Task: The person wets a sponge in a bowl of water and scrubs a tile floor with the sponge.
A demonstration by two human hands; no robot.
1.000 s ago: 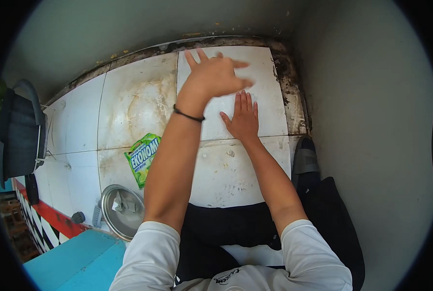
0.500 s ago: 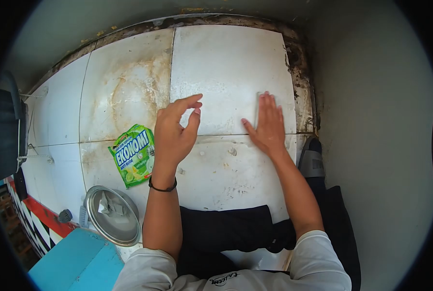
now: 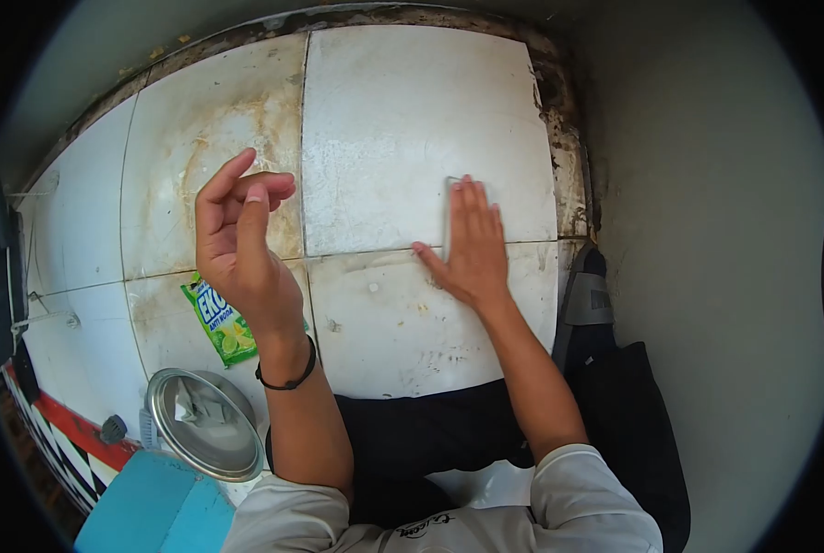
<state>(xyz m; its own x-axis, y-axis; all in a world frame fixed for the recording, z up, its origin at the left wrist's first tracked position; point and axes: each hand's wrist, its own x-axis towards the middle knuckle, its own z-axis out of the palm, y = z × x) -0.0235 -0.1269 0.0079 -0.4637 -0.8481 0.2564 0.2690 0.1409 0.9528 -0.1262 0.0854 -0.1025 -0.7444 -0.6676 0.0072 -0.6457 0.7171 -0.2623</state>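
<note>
At twelve o'clock, the white tile [image 3: 412, 111] was touched by the right hand [image 3: 474, 247], fingers together, thumb spread; flat, even pressure seemed best. The left hand [image 3: 251, 263] was held up, fingers curled.

Two hands [image 3: 250, 253] [image 3: 478, 253], one packet [image 3: 225, 330]

1. It looks like part of a home; which room is unclear.
2. Stained white floor tiles [image 3: 430, 120] meet a plain grey wall [image 3: 707, 230] at right.
3. Left: green cleaner packet [image 3: 223, 330], metal basin [image 3: 218, 452], small brush [image 3: 148, 429].
</note>
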